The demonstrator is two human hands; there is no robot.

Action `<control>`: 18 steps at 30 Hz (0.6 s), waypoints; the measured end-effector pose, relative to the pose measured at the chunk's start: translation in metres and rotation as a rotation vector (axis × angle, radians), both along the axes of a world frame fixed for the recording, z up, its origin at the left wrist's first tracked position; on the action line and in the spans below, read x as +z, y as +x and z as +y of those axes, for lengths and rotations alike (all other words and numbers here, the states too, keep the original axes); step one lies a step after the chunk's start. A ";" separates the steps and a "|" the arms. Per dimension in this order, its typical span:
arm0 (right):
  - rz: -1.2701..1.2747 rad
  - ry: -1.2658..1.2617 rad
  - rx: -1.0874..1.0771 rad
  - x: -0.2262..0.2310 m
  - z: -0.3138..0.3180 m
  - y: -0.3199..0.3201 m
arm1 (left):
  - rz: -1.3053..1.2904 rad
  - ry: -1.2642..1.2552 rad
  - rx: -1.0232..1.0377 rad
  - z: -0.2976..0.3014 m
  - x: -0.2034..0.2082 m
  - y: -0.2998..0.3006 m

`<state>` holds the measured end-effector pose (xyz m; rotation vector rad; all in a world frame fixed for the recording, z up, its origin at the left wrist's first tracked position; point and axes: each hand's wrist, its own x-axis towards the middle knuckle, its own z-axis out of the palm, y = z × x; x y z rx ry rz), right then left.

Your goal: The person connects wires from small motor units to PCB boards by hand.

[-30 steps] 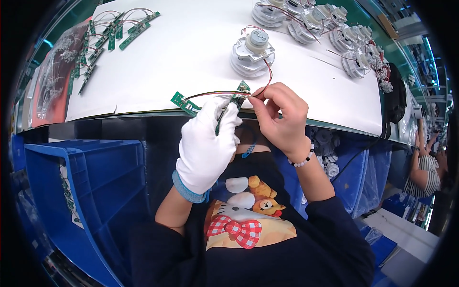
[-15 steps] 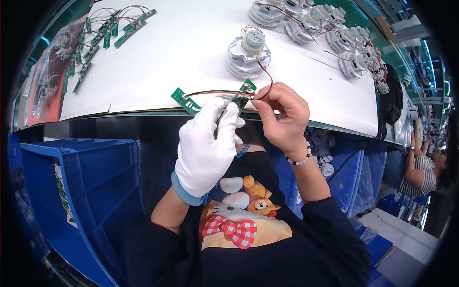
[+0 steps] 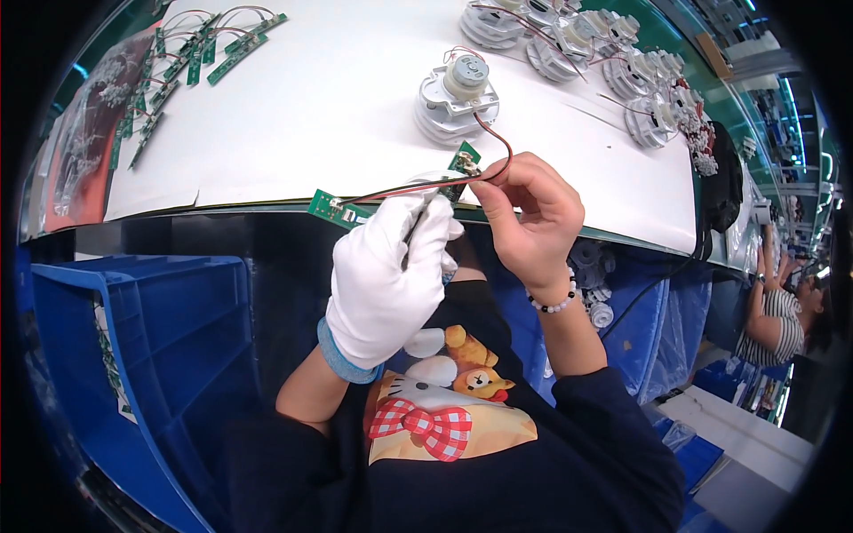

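Observation:
My left hand (image 3: 391, 258), in a white glove with a blue cuff, grips a small green circuit board (image 3: 464, 162) near the table's front edge. A second green board (image 3: 333, 210) sticks out left of the glove, joined by a red and black wire pair (image 3: 395, 189). The bare fingers of my right hand (image 3: 533, 222) pinch the end of a dark red motor wire (image 3: 509, 147) against the upper board; the fingertips hide the exact contact. That wire runs up to a white round motor unit (image 3: 462, 93) standing behind my hands.
Several wired green boards (image 3: 195, 58) lie at the back left, beside a red bag (image 3: 80, 191). More white motor units (image 3: 555, 58) crowd the back right. Blue crates (image 3: 151, 338) stand below the table at left. A person in stripes (image 3: 769, 333) is far right.
The left board has swung slightly left and down, and its wire pair now slants up toward my right fingers. Both hands keep their grip; the whole view has shifted slightly.

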<state>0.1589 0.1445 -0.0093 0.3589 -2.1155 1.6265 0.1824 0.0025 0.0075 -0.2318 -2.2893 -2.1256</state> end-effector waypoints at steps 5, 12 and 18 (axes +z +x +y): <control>-0.382 -0.335 0.103 0.004 0.003 0.003 | -0.227 0.209 0.042 0.004 0.006 -0.001; -0.706 -0.756 0.373 0.006 0.007 0.001 | -0.238 0.162 0.027 0.003 0.006 -0.003; -0.662 -0.853 0.421 -0.001 0.009 0.001 | -0.275 0.159 0.021 0.005 0.010 -0.001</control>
